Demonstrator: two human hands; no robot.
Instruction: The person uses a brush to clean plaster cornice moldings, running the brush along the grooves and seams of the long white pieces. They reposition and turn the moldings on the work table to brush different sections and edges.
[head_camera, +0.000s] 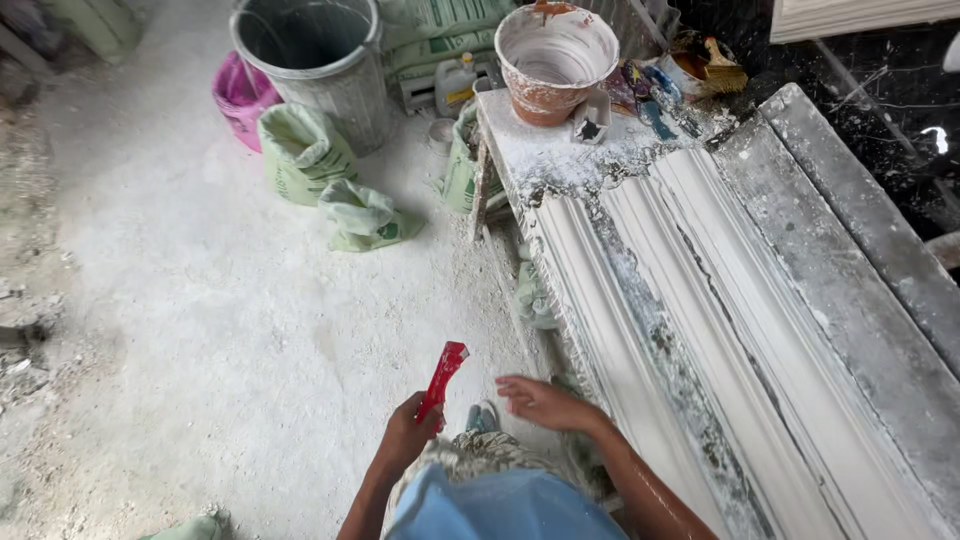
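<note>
Red scraper (441, 381) in left hand (408, 432), fist clenched round its lower end, blade end tilted up and away from the body. It sits just left of the long white plaster moulding (700, 300), off the bench, over the dusty floor (200, 330). Right hand (545, 402) released, fingers spread flat, holding nothing, hovering at the near edge of the moulding. At the moulding's far end: a plaster-crusted orange bowl (555, 60) on the bench top, a small white cup (591, 120) just beside it. Left of the moulding, further out on the floor: green sacks (305, 155), a grey bin (320, 60), a pink tub (238, 95).
</note>
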